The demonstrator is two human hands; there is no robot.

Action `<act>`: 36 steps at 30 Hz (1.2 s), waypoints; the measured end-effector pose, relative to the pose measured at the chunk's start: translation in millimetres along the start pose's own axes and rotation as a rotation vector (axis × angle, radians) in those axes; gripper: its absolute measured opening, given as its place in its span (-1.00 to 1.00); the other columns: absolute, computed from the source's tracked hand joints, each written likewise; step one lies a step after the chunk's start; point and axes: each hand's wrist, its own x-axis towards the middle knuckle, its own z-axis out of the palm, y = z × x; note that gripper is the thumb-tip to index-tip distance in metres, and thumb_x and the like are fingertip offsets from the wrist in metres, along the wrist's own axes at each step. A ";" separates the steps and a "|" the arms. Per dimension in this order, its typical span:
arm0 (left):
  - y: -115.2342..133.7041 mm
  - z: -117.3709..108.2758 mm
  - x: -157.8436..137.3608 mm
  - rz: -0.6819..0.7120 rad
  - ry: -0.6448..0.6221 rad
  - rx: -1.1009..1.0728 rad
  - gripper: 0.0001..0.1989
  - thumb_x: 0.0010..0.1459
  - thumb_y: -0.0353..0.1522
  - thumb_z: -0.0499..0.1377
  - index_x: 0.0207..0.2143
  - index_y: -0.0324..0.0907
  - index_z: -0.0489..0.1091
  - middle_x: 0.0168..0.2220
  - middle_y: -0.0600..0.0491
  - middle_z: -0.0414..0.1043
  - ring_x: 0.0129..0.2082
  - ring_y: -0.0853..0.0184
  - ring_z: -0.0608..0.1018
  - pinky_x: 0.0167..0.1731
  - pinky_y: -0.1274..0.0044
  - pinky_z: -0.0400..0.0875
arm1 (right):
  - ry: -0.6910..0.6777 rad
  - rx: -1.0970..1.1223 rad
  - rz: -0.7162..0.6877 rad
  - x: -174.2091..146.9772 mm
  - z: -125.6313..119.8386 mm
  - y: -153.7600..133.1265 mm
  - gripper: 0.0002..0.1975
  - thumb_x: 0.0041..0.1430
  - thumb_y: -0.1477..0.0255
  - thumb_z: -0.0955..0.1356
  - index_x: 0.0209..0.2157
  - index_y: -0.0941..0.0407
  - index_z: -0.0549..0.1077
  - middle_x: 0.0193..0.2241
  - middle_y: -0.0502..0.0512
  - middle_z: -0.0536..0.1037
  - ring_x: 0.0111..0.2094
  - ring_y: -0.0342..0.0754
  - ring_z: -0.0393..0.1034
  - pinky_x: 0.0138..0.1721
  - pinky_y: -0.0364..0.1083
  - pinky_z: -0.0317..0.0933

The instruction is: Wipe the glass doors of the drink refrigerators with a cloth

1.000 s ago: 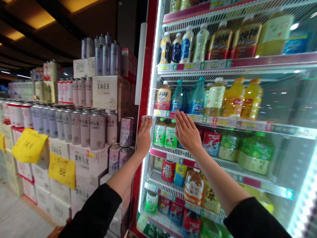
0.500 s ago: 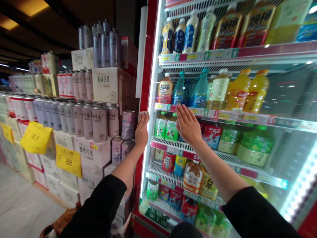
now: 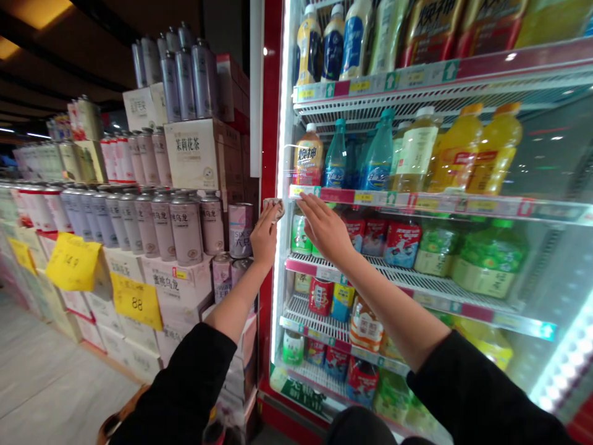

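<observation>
Head view. Left: yellow signs [image 3: 136, 303] read "88", "14.9"; carton [image 3: 192, 154] marked 茉莉花茶; can [image 3: 240, 232] lettered "SIX 六只". Right: cooler [image 3: 266, 327] holds bottle [image 3: 308, 157] labelled 焕神, orange-capped bottles [image 3: 456, 151] of yellow liquid. Mid-frame: left hand's [image 3: 264, 241] fingers clamped on pale cloth [image 3: 280, 210] at cooler's lit edge; right hand [image 3: 328, 230] empty, fingers straight, nearly together, before shelves.

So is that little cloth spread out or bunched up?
Bunched up: the cloth is a small, creased wad in the left hand.
</observation>
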 end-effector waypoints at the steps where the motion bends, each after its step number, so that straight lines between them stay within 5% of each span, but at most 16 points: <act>1: 0.5 -0.9 -2.7 -0.022 0.011 -0.013 -0.44 0.47 -0.50 0.08 0.43 0.05 0.36 0.40 0.05 0.50 0.41 0.21 0.53 0.45 0.19 0.48 | -0.035 0.017 -0.045 7.5 4.9 -5.9 -0.25 0.47 0.61 0.22 0.61 0.04 0.09 0.52 0.14 0.35 0.52 0.12 0.25 0.50 0.23 0.32; 6: 1.4 -4.2 -1.3 -0.068 0.058 -0.125 -0.36 0.48 -0.36 0.22 0.50 0.02 0.11 0.36 -0.11 0.54 0.28 0.16 0.66 0.29 0.33 0.63 | -0.104 0.041 -0.129 44.8 32.3 -32.2 -0.45 0.49 0.60 0.27 0.44 0.18 0.37 0.42 0.30 0.47 0.38 0.15 0.39 0.37 0.16 0.47; 12: -2.1 -25.4 -4.3 -0.019 -0.053 -0.220 -0.25 0.43 -0.39 0.20 0.53 -0.03 -0.05 0.43 -0.19 0.43 0.42 0.17 0.52 0.41 0.27 0.48 | -0.111 -0.045 -0.108 60.1 43.6 -34.2 -0.51 0.56 0.56 0.21 0.43 0.22 0.36 0.28 0.35 0.58 0.23 0.17 0.46 0.19 0.10 0.57; 16: -2.7 -59.6 -2.7 0.045 -0.063 -0.211 -0.39 0.49 -0.35 0.10 0.52 -0.01 0.13 0.53 -0.09 0.29 0.54 0.16 0.36 0.54 0.22 0.28 | -0.076 -0.031 -0.142 50.0 46.5 -31.3 -0.49 0.55 0.57 0.22 0.43 0.09 0.38 0.26 0.25 0.59 0.38 0.20 0.37 0.32 0.20 0.52; 19: 1.2 -71.0 26.2 0.087 -0.011 -0.114 -0.45 0.57 -0.28 0.00 0.53 0.03 0.16 0.56 0.02 0.25 0.57 0.22 0.28 0.59 0.24 0.14 | -0.108 -0.013 -0.152 44.8 52.7 -33.1 -0.54 0.56 0.58 0.20 0.32 0.09 0.51 0.32 0.25 0.56 0.48 0.19 0.27 0.37 0.21 0.50; 24: -0.1 -50.1 105.4 0.228 -0.029 -0.082 -0.46 0.60 -0.23 -0.03 0.54 0.09 0.14 0.63 0.14 0.09 0.65 0.22 0.05 0.63 0.21 -0.11 | -0.144 -0.042 -0.242 47.0 58.6 -39.1 -0.54 0.52 0.65 0.20 0.28 0.26 0.54 0.42 0.34 0.48 0.53 0.17 0.23 0.42 0.13 0.45; 27: -7.8 -37.6 134.6 0.296 -0.118 -0.032 -0.43 0.60 -0.26 -0.07 0.58 -0.01 0.07 0.65 0.03 0.02 0.66 0.21 -0.04 0.63 0.22 -0.15 | -0.136 -0.052 -0.253 44.2 54.8 -41.5 -0.51 0.50 0.62 0.27 0.37 0.24 0.46 0.40 0.34 0.50 0.53 0.23 0.22 0.42 0.20 0.45; 31: -17.3 -37.5 141.8 0.340 -0.225 0.062 -0.38 0.61 -0.27 -0.19 0.62 -0.16 -0.08 0.67 -0.09 -0.09 0.67 0.23 -0.11 0.64 0.25 -0.20 | -0.161 -0.043 -0.251 33.1 45.8 -37.4 -0.56 0.52 0.55 0.29 0.34 0.21 0.51 0.41 0.31 0.49 0.54 0.27 0.21 0.44 0.21 0.42; 36: -27.0 -46.7 139.1 0.427 -0.278 0.110 -0.37 0.61 -0.29 -0.21 0.64 -0.11 -0.17 0.68 -0.08 -0.15 0.67 0.23 -0.12 0.64 0.22 -0.15 | -0.118 -0.024 -0.191 26.4 42.4 -26.2 -0.54 0.55 0.63 0.21 0.31 0.21 0.53 0.41 0.30 0.50 0.53 0.16 0.24 0.49 0.19 0.36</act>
